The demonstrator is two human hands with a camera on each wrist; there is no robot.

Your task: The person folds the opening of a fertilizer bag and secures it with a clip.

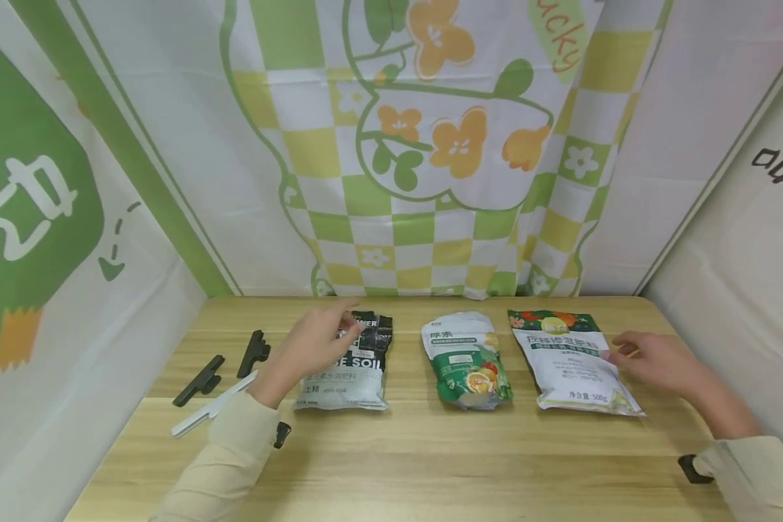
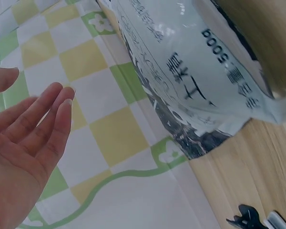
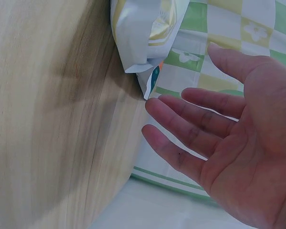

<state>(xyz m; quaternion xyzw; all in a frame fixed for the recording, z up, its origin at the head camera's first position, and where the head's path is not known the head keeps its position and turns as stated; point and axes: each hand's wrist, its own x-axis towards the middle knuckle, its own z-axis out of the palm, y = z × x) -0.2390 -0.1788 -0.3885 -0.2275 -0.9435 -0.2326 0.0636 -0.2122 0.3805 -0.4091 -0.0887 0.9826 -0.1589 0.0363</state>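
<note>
My left hand [image 1: 316, 348] hovers by the upper left of a black and white soil fertilizer bag [image 1: 349, 373]. In the left wrist view that hand [image 2: 31, 138] has relaxed fingers with nothing in them, apart from the bag [image 2: 195, 67]. At the right, my right hand [image 1: 652, 357] is beside the edge of a white and green fertilizer bag [image 1: 570, 362]. The right wrist view shows that hand [image 3: 229, 129] with fingers extended and holding nothing, near the bag [image 3: 140, 36]. Between these two bags lies a white and green pouch [image 1: 467, 362] with fruit pictures.
Two black clips [image 1: 199, 380] [image 1: 254, 354] and a white sealing strip [image 1: 212, 407] lie on the left of the wooden table [image 1: 444, 464]. A patterned curtain [image 1: 424, 239] hangs along the table's back edge, with printed cloth on both sides.
</note>
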